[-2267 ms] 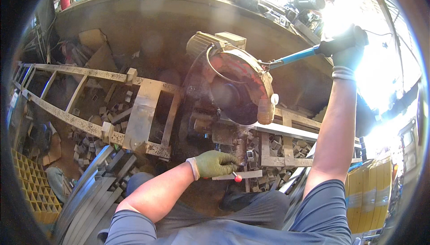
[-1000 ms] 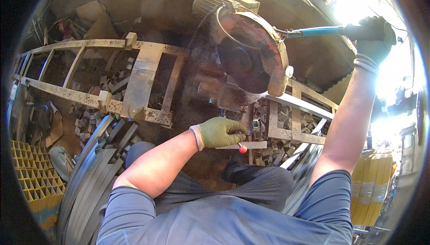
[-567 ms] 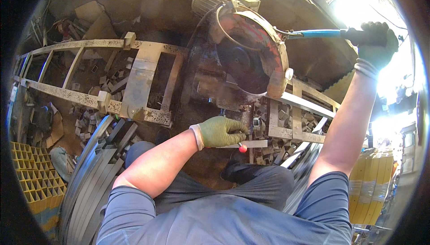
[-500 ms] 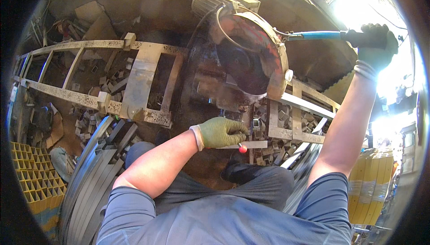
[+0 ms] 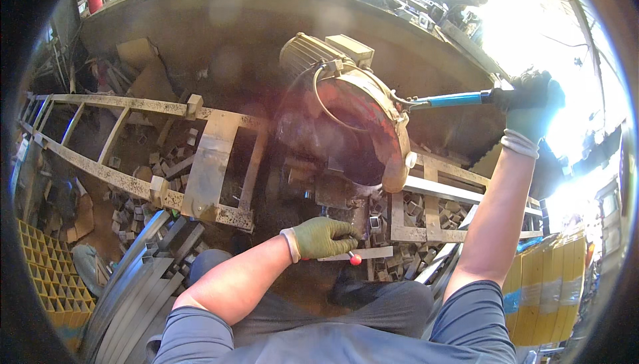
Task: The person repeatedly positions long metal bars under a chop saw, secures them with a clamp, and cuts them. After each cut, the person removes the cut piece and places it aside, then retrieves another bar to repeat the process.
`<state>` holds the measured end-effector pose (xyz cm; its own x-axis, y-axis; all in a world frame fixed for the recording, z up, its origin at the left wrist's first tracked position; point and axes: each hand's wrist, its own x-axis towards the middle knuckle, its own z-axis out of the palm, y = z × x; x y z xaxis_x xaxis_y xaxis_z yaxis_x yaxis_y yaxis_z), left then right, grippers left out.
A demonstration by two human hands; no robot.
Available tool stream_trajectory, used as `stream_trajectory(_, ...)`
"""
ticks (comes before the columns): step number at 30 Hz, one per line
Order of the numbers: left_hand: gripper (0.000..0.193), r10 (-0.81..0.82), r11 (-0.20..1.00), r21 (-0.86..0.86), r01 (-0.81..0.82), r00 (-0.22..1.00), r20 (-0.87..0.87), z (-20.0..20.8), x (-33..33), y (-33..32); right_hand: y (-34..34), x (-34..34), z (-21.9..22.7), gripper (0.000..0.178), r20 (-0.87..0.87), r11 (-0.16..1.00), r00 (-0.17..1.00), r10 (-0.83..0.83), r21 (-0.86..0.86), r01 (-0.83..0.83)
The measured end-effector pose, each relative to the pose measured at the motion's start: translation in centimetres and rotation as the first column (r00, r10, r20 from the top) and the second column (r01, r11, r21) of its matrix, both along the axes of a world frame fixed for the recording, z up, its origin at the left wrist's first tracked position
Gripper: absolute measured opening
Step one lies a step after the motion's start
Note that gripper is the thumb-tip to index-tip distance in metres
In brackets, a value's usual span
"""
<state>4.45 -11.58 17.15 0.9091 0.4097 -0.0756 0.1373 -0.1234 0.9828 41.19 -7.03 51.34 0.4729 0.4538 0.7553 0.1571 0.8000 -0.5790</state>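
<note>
Your right hand (image 5: 532, 105) is wrapped around the dark end of the blue handle (image 5: 456, 99), which sticks out from the big round saw (image 5: 381, 103) in front of you. Your left hand (image 5: 324, 239) has its fingers bent at the red ball knob (image 5: 355, 259), but I cannot tell if they squeeze its stick. A long shiny bar (image 5: 444, 189) lies on the right-side metal frame (image 5: 431, 221), one end by the saw.
</note>
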Motion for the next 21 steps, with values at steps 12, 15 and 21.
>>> stream_trajectory(12,0.043,0.002,0.994,0.106,-0.001,1.000,-0.010,-0.6,0.1,0.1,-1.4,5.6,-1.7,0.031,0.107,0.988,0.982,0.154,-0.019,-0.153)
stream_trajectory(15,0.042,0.029,0.992,0.121,-0.027,0.999,-0.016,-1.0,0.0,-0.1,-1.5,5.9,-2.4,0.031,0.084,0.995,0.991,0.104,-0.016,-0.103)
stream_trajectory(21,0.041,0.026,0.990,0.140,-0.024,1.000,-0.008,-1.2,0.2,-0.1,-3.1,7.1,-2.4,0.031,-0.018,0.955,0.958,0.286,-0.073,-0.286)
